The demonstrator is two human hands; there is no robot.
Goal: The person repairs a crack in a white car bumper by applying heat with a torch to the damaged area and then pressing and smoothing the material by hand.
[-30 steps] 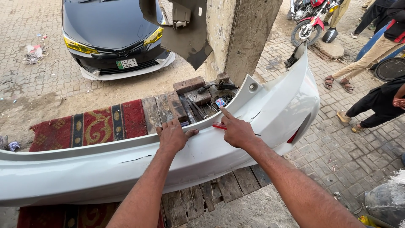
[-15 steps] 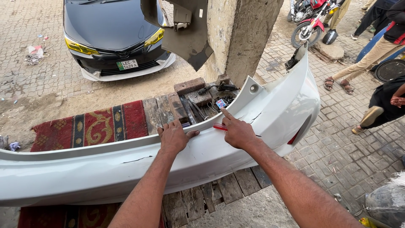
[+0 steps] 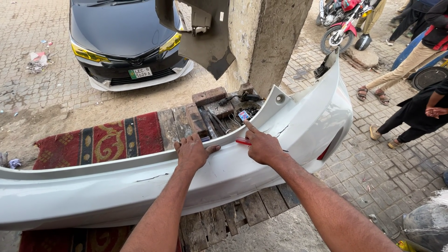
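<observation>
Left hand [image 3: 192, 151]: fingers [image 3: 185, 143] lying spread and flat, curling over the top edge of the white car bumper [image 3: 140, 184], thumb sticking out to the right. Nothing pinched; palm is pressing down on the panel.

Right hand [image 3: 262, 145]: index finger extending straight toward the bumper's raised corner, the other fingers bending loosely over a red tool [image 3: 243, 141]. Only the red end is showing; cannot tell whether the hand is gripping it or just resting on it.

The bumper is lying lengthwise across a low table [image 3: 242, 212] of worn wooden planks, its right end curving up and overhanging the brick paving. A thin crack is showing in the paint just left of the left forearm.

Beyond the bumper, a red patterned rug [image 3: 98, 142] is covering the left part of the planks; bricks and dark tools are sitting near a concrete pillar [image 3: 270, 37]. A dark car [image 3: 123, 44] is standing behind. At the right edge, other people's legs and a motorcycle [image 3: 343, 21] are showing.
</observation>
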